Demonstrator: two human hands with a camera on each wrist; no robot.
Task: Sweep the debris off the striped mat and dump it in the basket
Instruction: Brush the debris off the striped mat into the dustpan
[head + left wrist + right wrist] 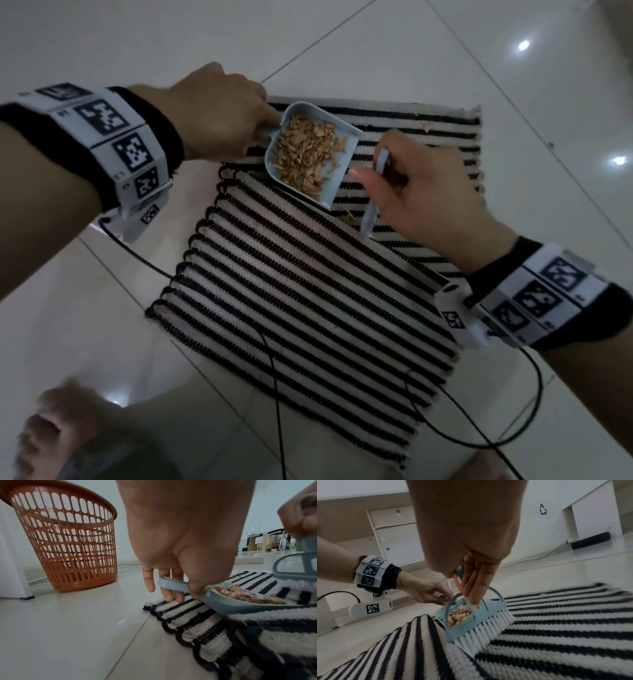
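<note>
Head view looks down on the striped mat (301,291) lying on the tiled floor (102,44), with a pale blue dustpan (334,178) resting on the mat's far corner and heaped with tan debris (305,154). The left hand (212,113) has its fingers (148,580) curled round the dustpan's handle loop, and the right hand (421,192) grips a small blue brush (476,620), its white bristles set on the mat just beside the dustpan's open lip. A few flakes lie loose on the mat beside that lip, and another shows near the mat's far edge. The orange basket (68,538), seen from the left wrist, stands on the floor well apart from the dustpan, beyond the mat's edge. The heap is loose and light, and the open lip has no wall; if the dustpan tips forward on the lift or swings fast toward the basket, shavings would likely slide off onto the floor. Lifting now would probably also leave the stray flakes behind. The basket's slotted walls may let small bits through.
</note>
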